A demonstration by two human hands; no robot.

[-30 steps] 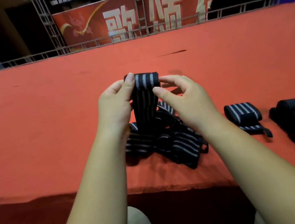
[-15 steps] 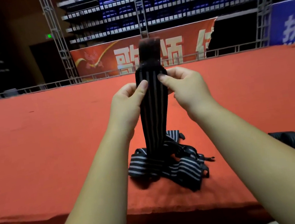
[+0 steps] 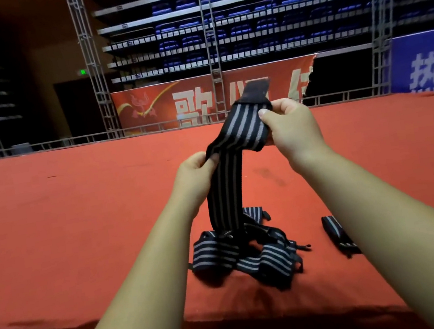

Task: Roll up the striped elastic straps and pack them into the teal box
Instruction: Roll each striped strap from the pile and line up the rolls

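So the striped strap (image 3: 225, 191) is up in the air mid-frame, its lower end hanging down to the pile of straps (image 3: 245, 255) on the red tabletop (image 3: 79, 225). The left hand (image 3: 198, 175) has a pinch grip on the strap's left edge. The right hand (image 3: 291, 128), higher and a bit to the right, has its grip curled round the top end, just under the dark tab (image 3: 254, 92). One more strap (image 3: 334, 231) lies right of the pile, half behind the forearm.

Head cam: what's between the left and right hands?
Only the striped strap, seen in the head view. The left hand pinches it lower down, and the right hand grips its upper fold.
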